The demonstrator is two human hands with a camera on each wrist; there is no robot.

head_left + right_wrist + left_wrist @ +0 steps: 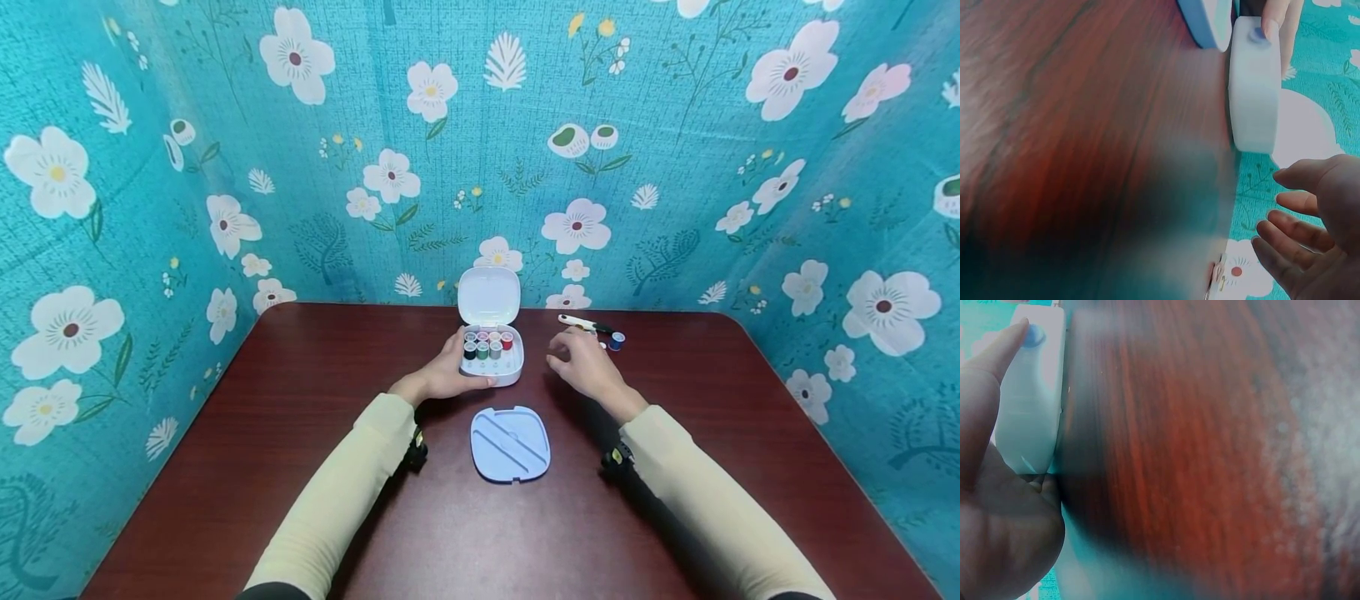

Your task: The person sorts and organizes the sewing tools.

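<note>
- The box (510, 377) is showing plain white, with a blue button (1257, 35) on its front.
- Inside it, the nearer spools (482, 352) are showing black, green and grey; the farther row is ending in red at three o'clock.
- At six o'clock from the box, a panel (492, 456) is showing light blue.
- At three o'clock, a loose spool (617, 341) is showing deep blue, and a slim tool (587, 323) is pairing white with black.
- The worktop (337, 367) is displaying red-brown, streaked wood grain.
- At twelve o'clock, turquoise cloth (465, 117) is bearing white flowers with maroon or yellow centres.
</note>
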